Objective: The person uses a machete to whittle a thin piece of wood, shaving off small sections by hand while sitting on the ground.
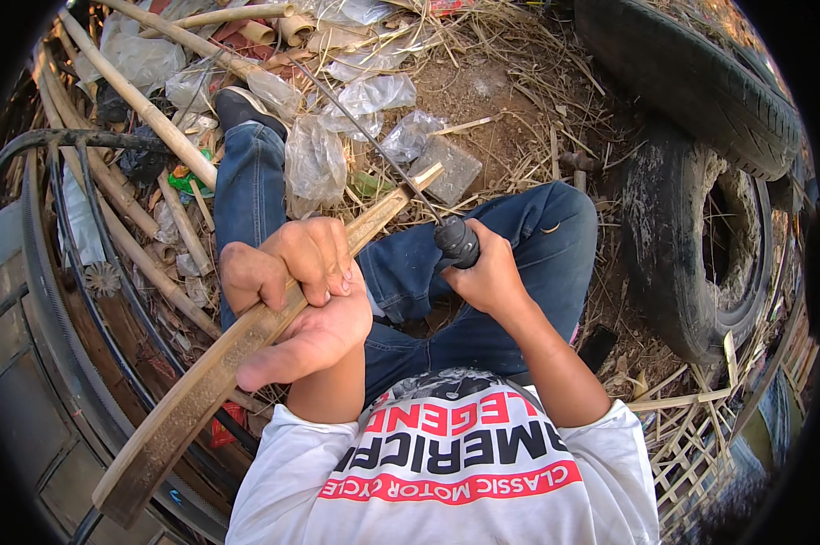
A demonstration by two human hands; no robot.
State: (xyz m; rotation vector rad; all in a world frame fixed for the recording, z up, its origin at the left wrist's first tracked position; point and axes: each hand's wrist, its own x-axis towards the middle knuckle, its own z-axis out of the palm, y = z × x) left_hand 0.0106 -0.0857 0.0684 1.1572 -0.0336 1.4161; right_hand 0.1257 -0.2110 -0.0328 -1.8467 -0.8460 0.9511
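Note:
A long split bamboo strip (178, 409) slants from the lower left up to a pale, cut end near the middle. My left hand (314, 304) is closed around it, fingers curled over the top and thumb stretched along the near side. In my right hand (492, 272) is the black handle (456, 242) of a long, thin knife-like tool. Its dark blade (364, 136), seen nearly edge-on, runs up and left, crossing the strip close to its pale end and seeming to touch it there. My bent legs in blue jeans (253, 182) lie beneath both.
Two worn tyres (700, 82) lean together on the right. Bamboo poles (146, 113) and crumpled clear plastic (314, 159) litter the far left. A grey block (448, 171) lies on the straw-strewn soil. Black metal tubing (92, 141) curves along the left; woven bamboo (691, 454) is at lower right.

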